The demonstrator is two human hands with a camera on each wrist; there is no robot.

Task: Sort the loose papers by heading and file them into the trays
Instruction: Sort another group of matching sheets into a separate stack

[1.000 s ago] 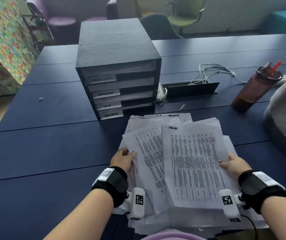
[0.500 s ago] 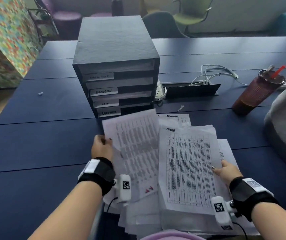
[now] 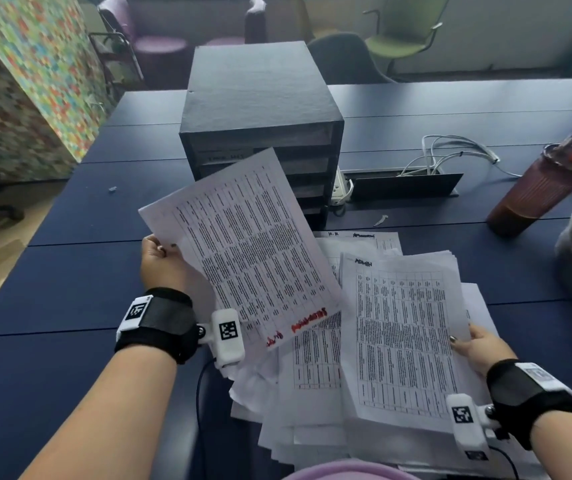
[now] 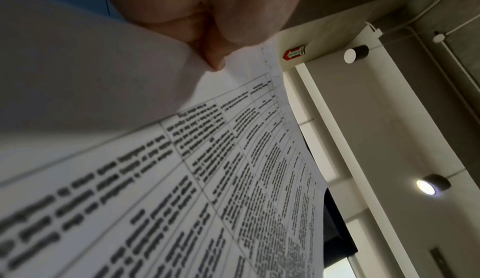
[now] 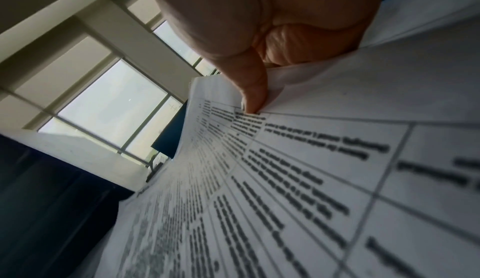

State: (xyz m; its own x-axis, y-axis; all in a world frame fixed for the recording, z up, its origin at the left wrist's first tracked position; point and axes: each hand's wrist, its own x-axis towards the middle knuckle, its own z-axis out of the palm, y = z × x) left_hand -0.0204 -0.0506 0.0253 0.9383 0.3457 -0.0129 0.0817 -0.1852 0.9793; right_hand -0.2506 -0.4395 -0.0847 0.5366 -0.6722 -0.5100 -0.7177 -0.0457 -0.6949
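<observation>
As pinched: sheet in left hand

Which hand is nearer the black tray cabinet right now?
Left. The left hand holds a lifted sheet just in front of and left of the tray cabinet; the right hand is lower right, pinching the ADMIN sheet on the pile.
</observation>
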